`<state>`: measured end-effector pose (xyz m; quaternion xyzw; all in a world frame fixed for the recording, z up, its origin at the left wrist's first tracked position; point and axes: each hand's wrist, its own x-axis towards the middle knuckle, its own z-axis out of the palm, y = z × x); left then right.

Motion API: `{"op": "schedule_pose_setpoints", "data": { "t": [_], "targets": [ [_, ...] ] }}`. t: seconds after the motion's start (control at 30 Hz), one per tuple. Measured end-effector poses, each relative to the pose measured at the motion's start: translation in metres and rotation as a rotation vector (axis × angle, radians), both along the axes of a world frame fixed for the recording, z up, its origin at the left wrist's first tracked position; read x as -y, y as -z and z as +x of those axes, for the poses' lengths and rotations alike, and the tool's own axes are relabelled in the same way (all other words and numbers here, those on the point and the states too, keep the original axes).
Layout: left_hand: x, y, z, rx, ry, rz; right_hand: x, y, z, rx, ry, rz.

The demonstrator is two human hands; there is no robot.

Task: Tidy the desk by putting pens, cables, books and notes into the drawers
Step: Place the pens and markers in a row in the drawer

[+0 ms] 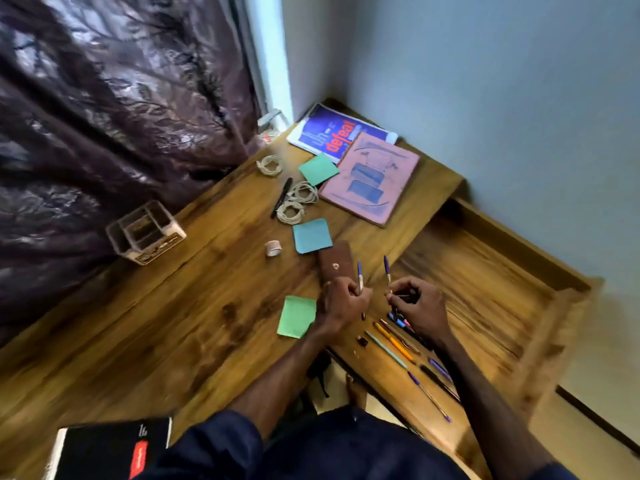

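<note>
Two pens are in hand: the left hand [341, 303] is closed around a purple-capped pen [360, 277], and the right hand [417, 306] pinches another purple-capped pen [387, 270], both held upright over the near edge of the surface [194, 306]. The open drawer [485, 289] just right of them looks empty, so by my reading the tidying has barely begun. More loose pens [398, 344] lie in a row under the right wrist. Farther back, three coiled white cables [292, 202] and a black marker [283, 195] lie near a pink book [370, 178], which overlaps a blue book [332, 133]. Three sticky notes remain out: a green note [297, 317] beside the left hand, a teal note [311, 235] mid-surface, and another green note [318, 169] near the books. A black book [107, 448] sits at the near left corner. All of that is still to be stowed.
</note>
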<state>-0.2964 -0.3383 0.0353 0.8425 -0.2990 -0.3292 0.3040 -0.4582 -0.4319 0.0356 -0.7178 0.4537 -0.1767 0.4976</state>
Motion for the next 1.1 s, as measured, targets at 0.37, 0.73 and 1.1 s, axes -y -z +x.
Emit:
{"op": "schedule_pose_setpoints", "data": {
  "t": [0.37,0.73,1.1],
  "targets": [
    [0.008,0.037,-0.101,-0.318,0.225,0.135,0.008,0.067,-0.150,-0.343,0.315,0.142],
    [0.031,0.059,-0.110,-0.450,-0.226,0.207,0.074,0.124,-0.109,-0.654,0.026,-0.068],
    [0.041,0.068,-0.109,-0.485,-0.232,0.205,0.078,0.170,-0.086,-0.740,-0.087,-0.115]
  ]
}}
